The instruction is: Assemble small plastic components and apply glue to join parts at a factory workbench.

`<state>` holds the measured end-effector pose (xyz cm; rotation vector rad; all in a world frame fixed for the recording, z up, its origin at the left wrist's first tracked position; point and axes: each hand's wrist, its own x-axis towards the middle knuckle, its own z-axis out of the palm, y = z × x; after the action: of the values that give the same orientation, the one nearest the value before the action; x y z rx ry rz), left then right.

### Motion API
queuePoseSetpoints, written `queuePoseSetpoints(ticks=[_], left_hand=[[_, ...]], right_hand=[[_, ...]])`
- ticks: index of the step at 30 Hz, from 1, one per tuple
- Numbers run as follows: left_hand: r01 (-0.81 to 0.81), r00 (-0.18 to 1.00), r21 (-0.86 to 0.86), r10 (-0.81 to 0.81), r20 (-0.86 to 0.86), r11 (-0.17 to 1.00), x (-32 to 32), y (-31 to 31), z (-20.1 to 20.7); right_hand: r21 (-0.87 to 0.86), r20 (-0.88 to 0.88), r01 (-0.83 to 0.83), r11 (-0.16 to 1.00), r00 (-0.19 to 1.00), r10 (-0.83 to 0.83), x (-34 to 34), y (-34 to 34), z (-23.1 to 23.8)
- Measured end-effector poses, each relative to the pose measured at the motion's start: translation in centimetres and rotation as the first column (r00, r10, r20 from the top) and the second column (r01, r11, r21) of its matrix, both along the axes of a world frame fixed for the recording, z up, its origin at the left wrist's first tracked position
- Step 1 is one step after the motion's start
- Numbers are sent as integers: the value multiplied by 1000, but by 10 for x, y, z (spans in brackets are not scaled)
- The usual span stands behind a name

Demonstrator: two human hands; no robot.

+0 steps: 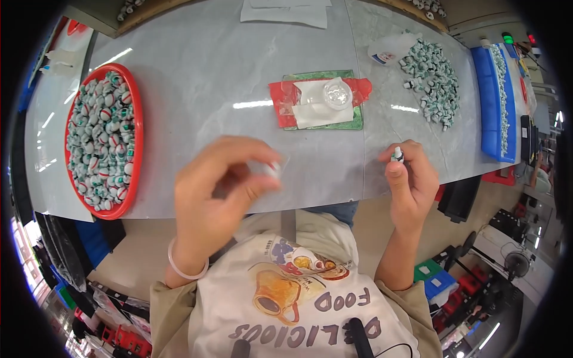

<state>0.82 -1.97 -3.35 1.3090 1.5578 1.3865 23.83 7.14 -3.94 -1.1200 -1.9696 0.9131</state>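
Observation:
My left hand (218, 191) is closed in a pinch above the front of the grey table. Between its fingertips is a small white part with a bit of red (274, 168); its shape is partly hidden and blurred. Farther right, my right hand (412, 182) is closed around a small white-and-dark part (398, 154), its white tip pointing up between thumb and fingers. Ahead, between the hands, a clear round dish (338, 93) rests on folded white paper (307, 116). Beneath the paper lie a red sheet (283, 110) and a green mat (357, 121).
A red oval basket (141, 134) at the left holds many round white parts with green and red. Small green-and-white parts (433, 77) lie heaped at the right, beside a whitish plastic bag (385, 56). Past them stands a blue tray (489, 110). White sheets (285, 15) lie at the far edge.

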Motion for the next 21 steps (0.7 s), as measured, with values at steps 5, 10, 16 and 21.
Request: queuePoseSetpoints(ticks=[5, 10, 16, 21], left_hand=[[212, 937, -104, -172, 305, 972, 7, 2, 5], [194, 889, 83, -211, 406, 977, 16, 9, -3], [287, 881, -38, -249, 403, 957, 11, 12, -2], [362, 903, -40, -340, 262, 931, 12, 18, 0]], right_hand=[[69, 91, -85, 994, 993, 79, -10, 3, 8], [192, 114, -271, 943, 961, 253, -19, 9, 11], [285, 421, -252, 925, 900, 115, -14, 20, 13], [264, 602, -219, 939, 798, 16, -14, 21, 18]])
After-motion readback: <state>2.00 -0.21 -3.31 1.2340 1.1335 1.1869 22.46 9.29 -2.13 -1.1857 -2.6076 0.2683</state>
